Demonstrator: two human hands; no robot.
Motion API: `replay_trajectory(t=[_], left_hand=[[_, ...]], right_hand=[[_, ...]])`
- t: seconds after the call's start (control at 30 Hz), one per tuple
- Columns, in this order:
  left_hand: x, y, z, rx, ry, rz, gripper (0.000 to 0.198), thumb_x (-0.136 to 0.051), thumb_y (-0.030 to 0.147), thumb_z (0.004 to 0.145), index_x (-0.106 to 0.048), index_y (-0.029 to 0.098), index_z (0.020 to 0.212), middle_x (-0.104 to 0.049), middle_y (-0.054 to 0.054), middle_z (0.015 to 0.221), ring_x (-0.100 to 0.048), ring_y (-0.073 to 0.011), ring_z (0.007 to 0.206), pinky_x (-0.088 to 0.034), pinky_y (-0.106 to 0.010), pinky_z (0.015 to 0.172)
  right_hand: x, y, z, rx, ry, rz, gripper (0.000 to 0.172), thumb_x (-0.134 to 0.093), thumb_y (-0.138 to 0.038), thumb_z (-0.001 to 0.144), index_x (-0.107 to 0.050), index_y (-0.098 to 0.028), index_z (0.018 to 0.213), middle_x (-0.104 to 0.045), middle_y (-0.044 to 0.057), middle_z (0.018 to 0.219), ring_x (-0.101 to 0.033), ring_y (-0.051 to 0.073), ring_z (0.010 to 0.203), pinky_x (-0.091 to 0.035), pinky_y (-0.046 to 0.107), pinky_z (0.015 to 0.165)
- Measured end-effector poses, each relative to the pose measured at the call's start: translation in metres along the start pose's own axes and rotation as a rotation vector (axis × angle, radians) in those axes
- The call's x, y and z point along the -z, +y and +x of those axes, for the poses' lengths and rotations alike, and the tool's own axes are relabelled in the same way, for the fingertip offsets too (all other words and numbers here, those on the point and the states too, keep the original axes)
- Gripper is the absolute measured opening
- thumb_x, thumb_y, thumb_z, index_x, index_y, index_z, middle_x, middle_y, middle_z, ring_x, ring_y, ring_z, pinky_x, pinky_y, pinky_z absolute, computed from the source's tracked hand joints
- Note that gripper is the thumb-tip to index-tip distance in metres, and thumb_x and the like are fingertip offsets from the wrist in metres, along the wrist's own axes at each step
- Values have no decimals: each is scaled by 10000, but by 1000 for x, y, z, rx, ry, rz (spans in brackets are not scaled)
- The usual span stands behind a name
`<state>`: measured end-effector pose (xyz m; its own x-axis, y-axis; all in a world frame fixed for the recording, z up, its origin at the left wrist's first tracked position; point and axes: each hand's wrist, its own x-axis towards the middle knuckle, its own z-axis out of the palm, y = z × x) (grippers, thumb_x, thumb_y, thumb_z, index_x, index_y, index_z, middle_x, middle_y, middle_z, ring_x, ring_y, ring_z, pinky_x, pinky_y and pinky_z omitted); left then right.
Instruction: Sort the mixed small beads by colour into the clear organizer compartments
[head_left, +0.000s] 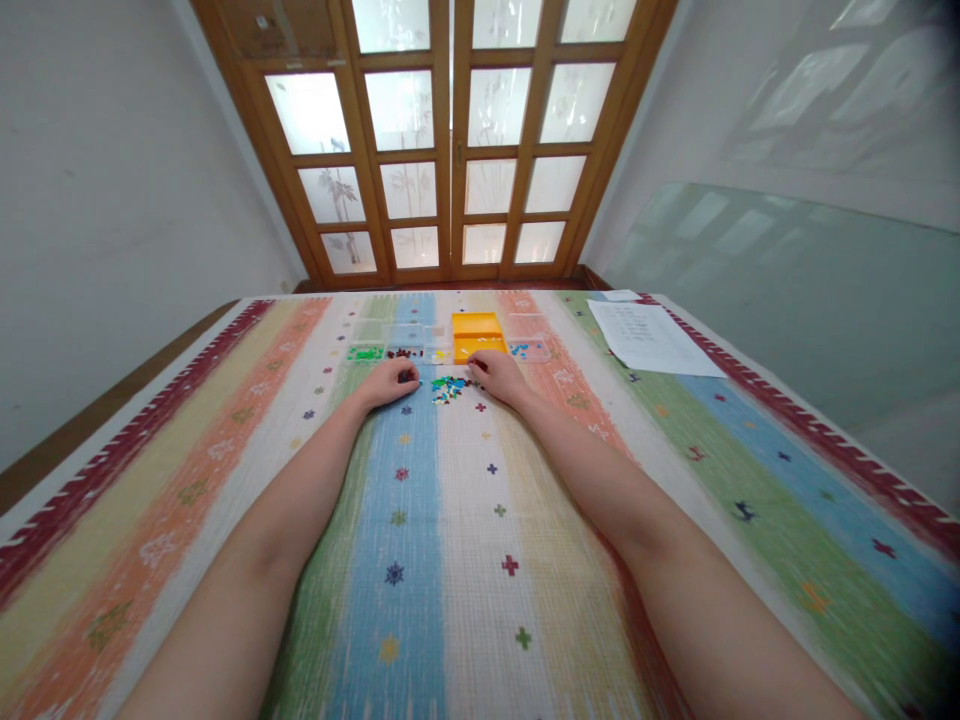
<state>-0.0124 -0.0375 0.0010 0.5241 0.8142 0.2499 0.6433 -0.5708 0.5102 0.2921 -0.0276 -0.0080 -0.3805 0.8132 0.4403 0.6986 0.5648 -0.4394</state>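
Observation:
A mixed pile of tiny coloured pieces (pixel 448 388), green, blue, white and dark, lies on the striped tablecloth between my hands. My left hand (pixel 391 381) rests left of the pile with its fingers curled inward; what they hold, if anything, is too small to name. At the pile's right edge, my right hand (pixel 495 374) has thumb and fingertips pinched together, with dark specks close by. Behind the hands stands an open orange box (pixel 478 323) with a few light bits inside. Beside it, clear lidded boxes hold green pieces (pixel 365 354), dark brown pieces (pixel 401 353), yellow pieces (pixel 441 355) and blue pieces (pixel 519 350).
The striped tablecloth (pixel 397 600) covers the long table. Printed paper sheets (pixel 651 335) lie at the back right. Beyond the table's far edge is a wooden door with glass panes (pixel 409 190). A glass panel (pixel 787 290) leans along the right wall.

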Motion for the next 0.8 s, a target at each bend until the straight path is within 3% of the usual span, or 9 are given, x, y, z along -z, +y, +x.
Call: replay_trajectory(t=[0.23, 0.4, 0.57, 0.8], left_hand=[[-8, 18, 1, 88, 85, -65, 186, -618, 328, 862, -712, 197, 956, -678, -12, 827, -556, -160, 720, -435, -281, 687], [-19, 33, 12, 107, 170, -281, 224, -648, 351, 847, -713, 181, 978, -692, -18, 838, -561, -148, 712, -463, -282, 706], [-31, 40, 22, 145, 323, -590, 219, -697, 346, 801, -700, 170, 931, -710, -39, 879, -619, -157, 780, -500, -302, 783], [-38, 49, 23, 199, 299, -663, 185, -730, 321, 752, -722, 178, 869, -726, -32, 860, -638, -154, 780, -510, -308, 822]], right_hand=[[5, -16, 0, 177, -26, -103, 209, -550, -271, 1002, -748, -208, 1013, -742, 78, 961, -624, 222, 908, -412, 328, 829], [2, -35, -2, 375, 13, -185, 219, -524, -287, 1031, -726, -209, 1065, -720, 97, 967, -587, 240, 925, -391, 362, 869], [2, -37, -2, 393, 72, -188, 231, -583, -300, 1010, -677, -213, 1203, -704, 103, 1047, -582, 260, 990, -394, 374, 894], [2, -35, -2, 422, 72, -216, 180, -579, -316, 1021, -688, -208, 1115, -690, 94, 989, -571, 248, 945, -386, 357, 856]])
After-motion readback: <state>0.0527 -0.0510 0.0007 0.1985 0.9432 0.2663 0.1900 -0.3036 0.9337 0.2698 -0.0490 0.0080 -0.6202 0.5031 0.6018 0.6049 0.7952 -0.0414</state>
